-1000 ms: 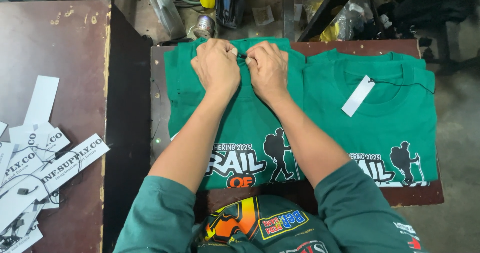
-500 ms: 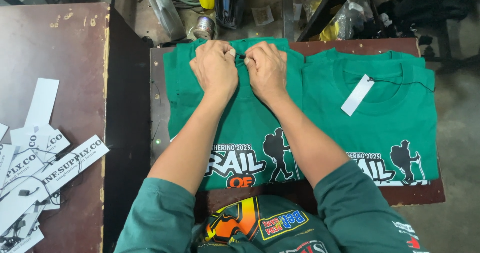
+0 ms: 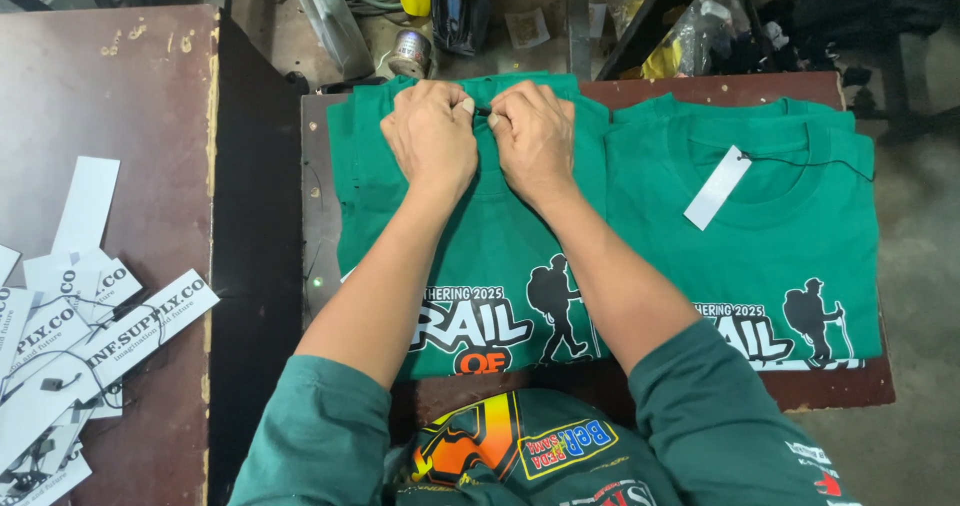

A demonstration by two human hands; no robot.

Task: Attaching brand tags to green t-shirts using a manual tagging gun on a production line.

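A green printed T-shirt lies flat on a small brown table right in front of me. My left hand and my right hand rest side by side on its collar, fingers pinched together on a small dark thing, seemingly a tag string, at the neckline. To the right lies a second green T-shirt of the same print, with a white hang tag on a black string at its collar.
A pile of white paper hang tags with black strings lies on the brown table at the left. A dark gap separates the two tables. Behind the shirts are a metal spool, plastic bags and clutter on the floor.
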